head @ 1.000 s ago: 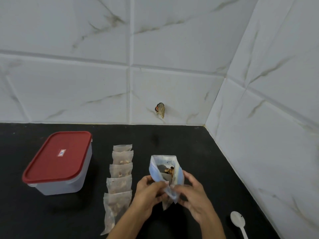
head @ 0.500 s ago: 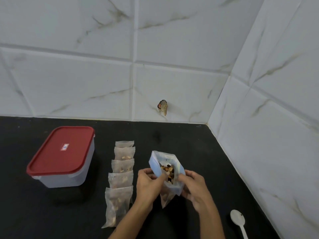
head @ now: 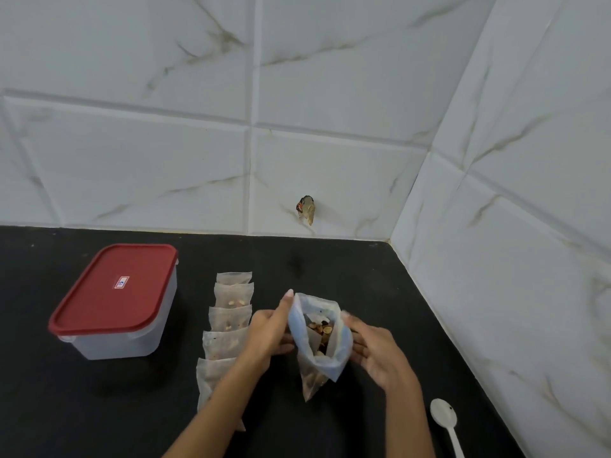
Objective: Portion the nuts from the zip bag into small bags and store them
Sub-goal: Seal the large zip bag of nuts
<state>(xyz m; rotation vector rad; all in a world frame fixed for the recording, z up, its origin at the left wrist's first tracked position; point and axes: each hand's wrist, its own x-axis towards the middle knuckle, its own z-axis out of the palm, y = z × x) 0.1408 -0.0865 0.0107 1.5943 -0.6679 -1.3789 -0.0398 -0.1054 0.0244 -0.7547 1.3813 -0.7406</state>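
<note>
Five small bags point(head: 228, 325) lie filled; zip bag point(head: 319, 338) holds nuts point(head: 321, 328).

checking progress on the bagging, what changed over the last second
Both hands shifted on the zip bag: the left hand now holds its left edge with one finger straightened, and the right hand its right side, and its mouth gapes wider. The small bags, container and spoon stayed put.

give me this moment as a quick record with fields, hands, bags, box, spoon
left hand: holds the zip bag's left side, index finger raised along its rim
right hand: holds the bag's right side
zip bag: mouth open, nuts inside
small bags: overlapping row of five on the counter, left of the hands
container: red lid on
spoon: white, lying at right
</note>
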